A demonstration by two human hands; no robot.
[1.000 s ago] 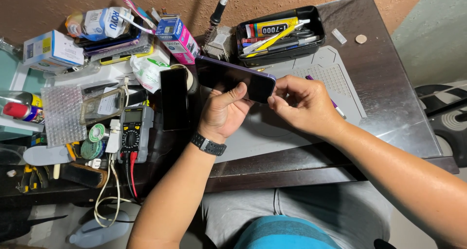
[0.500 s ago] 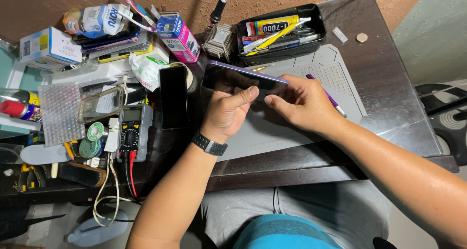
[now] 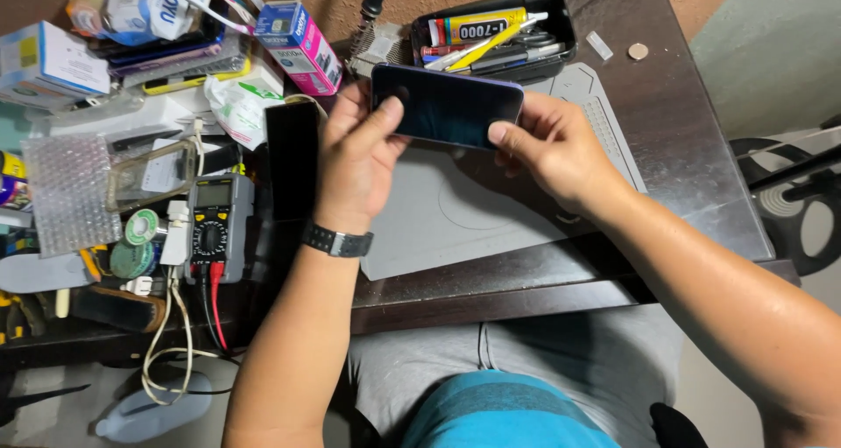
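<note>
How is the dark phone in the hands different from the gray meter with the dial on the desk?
The phone is held up off the desk by the left hand and right hand; the meter lies flat on the desk, untouched. The phone is dark, smooth and blank; the meter is gray with a round dial and a small screen. The meter has red and black leads plugged in; the phone shows none. Both are flat rectangles.

Grey work mat [image 3: 455,216] on a dark wooden table [image 3: 692,141], black tray [image 3: 561,10] of tools and a yellow glue tube [image 3: 477,26], pink-and-blue box [image 3: 300,47], multimeter [image 3: 213,227] with red and black leads, bubble wrap [image 3: 68,192], 2 solder spools [image 3: 136,242], a coin [image 3: 638,51]
</note>
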